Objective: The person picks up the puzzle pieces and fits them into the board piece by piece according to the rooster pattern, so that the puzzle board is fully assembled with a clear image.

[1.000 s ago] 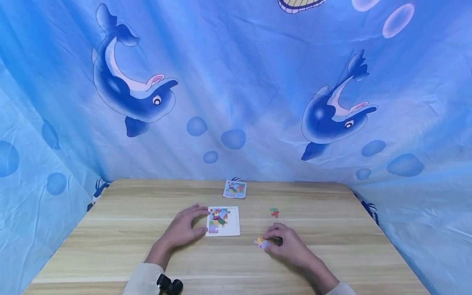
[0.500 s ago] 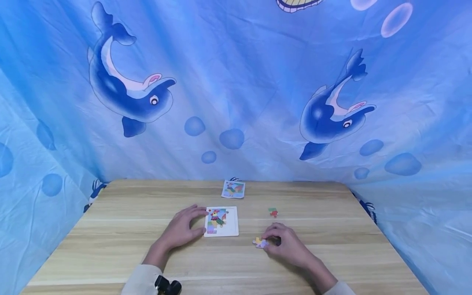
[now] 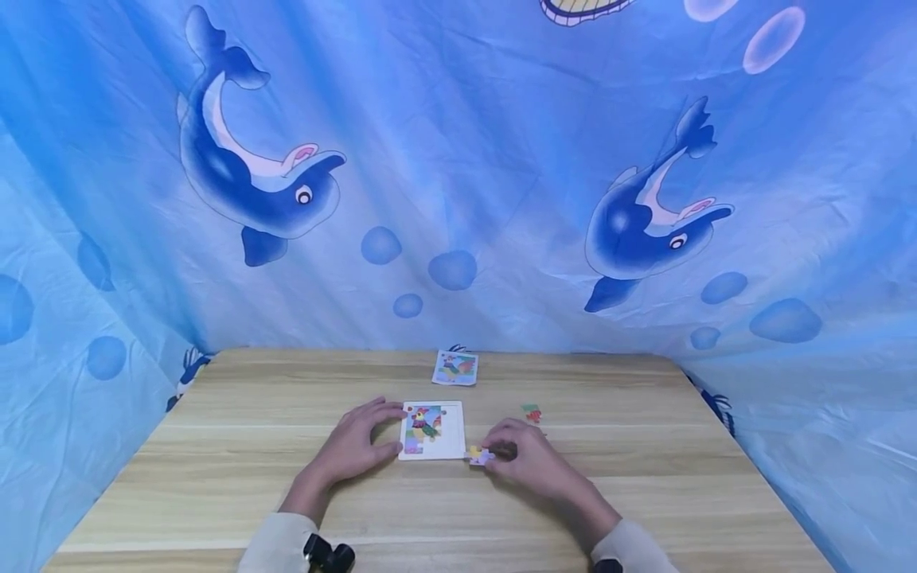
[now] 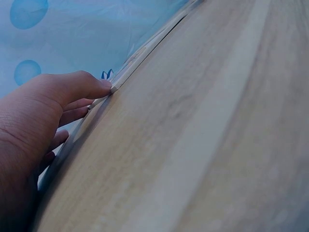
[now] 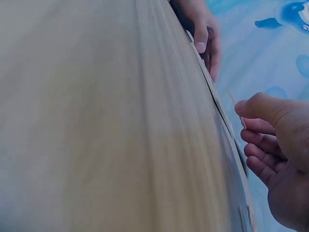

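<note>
My right hand (image 3: 533, 461) pinches a yellow and lilac jigsaw piece (image 3: 478, 455) between thumb and index finger. The piece is right at the lower right corner of a white puzzle board (image 3: 451, 442). Seen from the right wrist, the jigsaw piece (image 5: 235, 107) is a thin edge held off the table. My left hand (image 3: 361, 442) lies beside the board, thumb and index finger spread along its left edge. In the left wrist view, the thumb touches the board (image 4: 118, 86) at a corner. Pieces of a rooster picture fill the board's left part; its right part shows white.
Beyond the right hand lies a red and green jigsaw piece (image 3: 532, 413). A small rooster picture card (image 3: 455, 368) sits near the far edge of the wooden table (image 3: 322, 521). Behind it hangs a blue curtain (image 3: 487, 159) with dolphins.
My right hand has moved left and slightly away from me with the yellow and lilac jigsaw piece, up to the board. The left hand has stayed at the board's edge.
</note>
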Tool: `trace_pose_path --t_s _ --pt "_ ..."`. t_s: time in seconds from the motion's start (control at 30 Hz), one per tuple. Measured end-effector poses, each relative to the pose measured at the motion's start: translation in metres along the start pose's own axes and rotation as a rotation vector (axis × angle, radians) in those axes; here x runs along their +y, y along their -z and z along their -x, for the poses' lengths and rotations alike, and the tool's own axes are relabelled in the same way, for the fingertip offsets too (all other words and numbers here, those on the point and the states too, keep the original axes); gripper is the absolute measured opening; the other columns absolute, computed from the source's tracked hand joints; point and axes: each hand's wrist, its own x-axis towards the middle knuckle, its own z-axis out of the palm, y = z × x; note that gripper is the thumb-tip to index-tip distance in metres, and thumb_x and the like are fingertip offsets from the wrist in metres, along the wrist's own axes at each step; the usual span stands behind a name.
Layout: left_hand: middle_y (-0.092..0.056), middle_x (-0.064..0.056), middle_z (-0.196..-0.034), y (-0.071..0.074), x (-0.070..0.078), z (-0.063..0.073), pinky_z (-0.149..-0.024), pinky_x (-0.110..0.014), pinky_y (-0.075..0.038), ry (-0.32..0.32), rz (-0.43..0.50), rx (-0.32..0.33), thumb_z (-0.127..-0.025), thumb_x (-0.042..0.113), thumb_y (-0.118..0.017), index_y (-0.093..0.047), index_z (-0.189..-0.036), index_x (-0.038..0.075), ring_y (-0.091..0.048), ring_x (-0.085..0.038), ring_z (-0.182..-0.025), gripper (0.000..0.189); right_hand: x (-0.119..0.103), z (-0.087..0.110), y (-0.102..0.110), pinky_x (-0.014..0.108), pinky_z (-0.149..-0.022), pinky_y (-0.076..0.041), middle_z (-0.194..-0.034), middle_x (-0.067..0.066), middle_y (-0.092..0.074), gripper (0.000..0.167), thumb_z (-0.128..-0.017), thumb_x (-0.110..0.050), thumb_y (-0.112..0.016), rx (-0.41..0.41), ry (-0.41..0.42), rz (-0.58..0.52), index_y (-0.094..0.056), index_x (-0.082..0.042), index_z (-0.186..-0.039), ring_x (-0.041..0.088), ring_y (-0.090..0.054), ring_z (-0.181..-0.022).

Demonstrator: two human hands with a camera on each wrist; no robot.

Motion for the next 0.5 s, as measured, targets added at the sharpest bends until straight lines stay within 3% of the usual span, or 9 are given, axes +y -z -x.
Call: trace_pose_path --t_s 0.3,0.5 --pt "-0.057 -0.005 -0.154 -0.001 0.001 0.000 -0.122 -0.070 -0.026 -0.006 0.003 -0.005 -0.087 0.034 -0.075 -0.066 -0.138 0.021 -0.039 -0.038 -0.152 0.054 -0.009 -0.028 -0.014 0.035 -0.101 -0.055 -0.111 -0.012 -0.069 0.022 -0.087 -0.024 -0.081 -0.019 0.009 -0.008 -0.077 -0.021 -0.108 0.012 -0.064 -0.111" --pt "-0.056 -0.005 -0.154 0.000 0.002 0.000 -0.123 -0.070 -0.025 0.006 -0.001 -0.002 -0.086 0.035 -0.075 -0.066 -0.138 0.021 -0.039 -0.039 -0.152 0.055 -0.015 -0.045 -0.022 0.034 -0.098 -0.054 -0.111 -0.007 -0.069 0.024 -0.087 -0.022 -0.081 -0.017 0.046 0.003 -0.078 -0.017 -0.111 0.014 -0.064 -0.109"
